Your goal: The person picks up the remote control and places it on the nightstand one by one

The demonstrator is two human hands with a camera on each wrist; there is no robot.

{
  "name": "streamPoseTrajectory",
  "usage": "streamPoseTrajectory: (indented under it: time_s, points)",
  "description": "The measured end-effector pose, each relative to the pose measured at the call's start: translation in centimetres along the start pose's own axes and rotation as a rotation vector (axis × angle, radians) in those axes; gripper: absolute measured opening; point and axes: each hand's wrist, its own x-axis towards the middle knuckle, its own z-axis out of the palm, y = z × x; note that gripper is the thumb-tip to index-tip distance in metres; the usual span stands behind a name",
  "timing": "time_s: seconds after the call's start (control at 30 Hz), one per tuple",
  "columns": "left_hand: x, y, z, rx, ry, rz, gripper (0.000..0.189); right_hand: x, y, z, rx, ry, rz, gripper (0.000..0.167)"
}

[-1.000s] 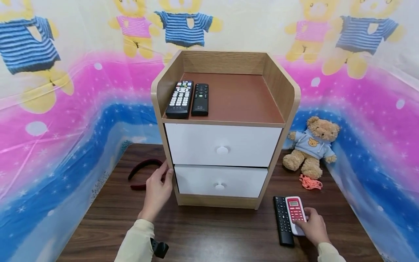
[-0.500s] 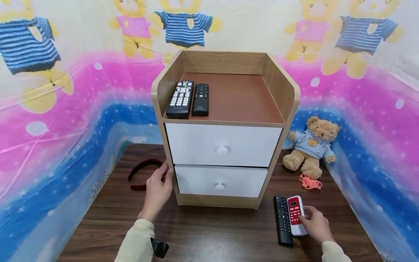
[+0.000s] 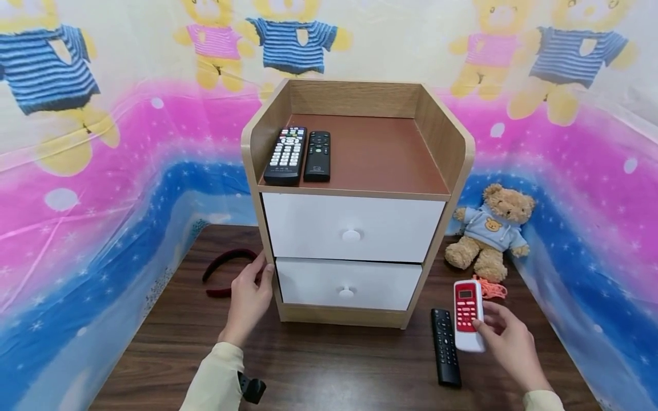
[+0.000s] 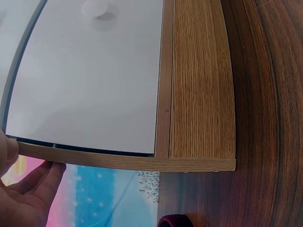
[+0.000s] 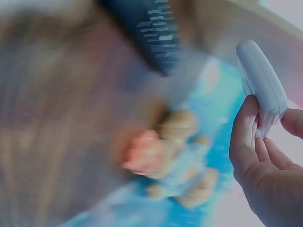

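Left of the upright wooden cabinet with two white drawers [image 3: 354,208] lies a dark red curved headband [image 3: 222,258] on the dark brown wood-grain surface [image 3: 334,365]. My left fingers [image 4: 51,185] and thumb grip the cabinet's left front edge. It looks stiff and fairly weighty, and that thin edge suits a steadying hold. On its top, at the left side, lie a large black remote with white keys [image 3: 286,157] and a smaller black remote [image 3: 317,157].

Right of the cabinet's foot, a long black remote [image 3: 445,348] lies flat. Also right of the cabinet, raised off the surface, is the white plastic remote with a red face [image 3: 467,317]; my right fingers [image 5: 244,127] pinch its side against the thumb. I judge it light and rigid, its smooth, rounded case a little slippery; the best hold is across both long sides near the middle, off the keys. Farther back, right of the cabinet, sits a soft brown teddy bear in a pale blue top [image 3: 490,228].
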Motion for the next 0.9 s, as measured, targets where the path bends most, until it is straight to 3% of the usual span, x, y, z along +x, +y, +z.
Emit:
streamPoseTrajectory:
  time_s: [0.23, 0.53, 0.7, 0.9]
  points:
    - [0.0, -0.1, -0.1, 0.005, -0.014, -0.014, 0.042, -3.0, -5.1, -2.2, 0.014, 0.133, -0.2, 0.044]
    - [-0.1, -0.1, 0.1, 0.012, -0.012, 0.0, 0.042, -6.6, -11.8, -4.3, 0.099, 0.12, -0.379, 0.045]
    - [-0.1, -0.2, 0.2, 0.01, -0.001, 0.008, 0.041, -6.5, -15.9, -4.9, 0.205, 0.091, -0.485, 0.043]
    - [-0.1, -0.3, 0.3, 0.016, 0.018, 0.02, 0.041, -4.6, -21.3, -5.8, 0.304, 0.106, -0.635, 0.04]
